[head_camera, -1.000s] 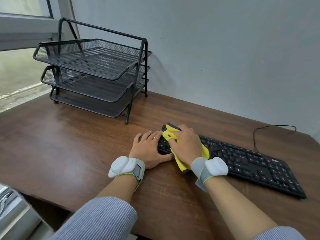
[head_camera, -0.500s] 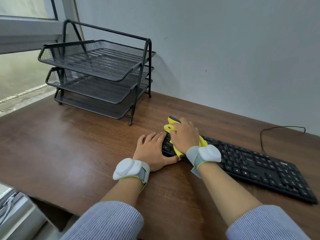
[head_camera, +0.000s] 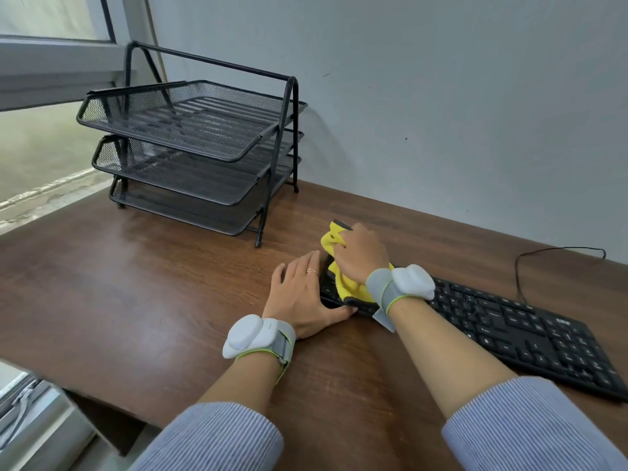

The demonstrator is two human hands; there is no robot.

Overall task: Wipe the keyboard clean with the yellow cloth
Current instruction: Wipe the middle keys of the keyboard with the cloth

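Observation:
A black keyboard [head_camera: 503,324] lies on the brown wooden desk [head_camera: 136,283], running from the middle toward the lower right. My right hand [head_camera: 360,254] grips a bunched yellow cloth [head_camera: 350,287] and presses it on the keyboard's far left corner. The cloth covers the left end keys. My left hand [head_camera: 302,294] lies flat on the desk against the keyboard's left edge, fingers straight, thumb along its front edge.
A black three-tier mesh letter tray [head_camera: 193,154] stands at the back left of the desk. The keyboard's cable [head_camera: 543,253] loops at the back right near the grey wall. A window is at the far left.
My right hand has slid the cloth away from me, from the keyboard's front left part up to its far left corner. My left hand has stayed at the keyboard's left edge.

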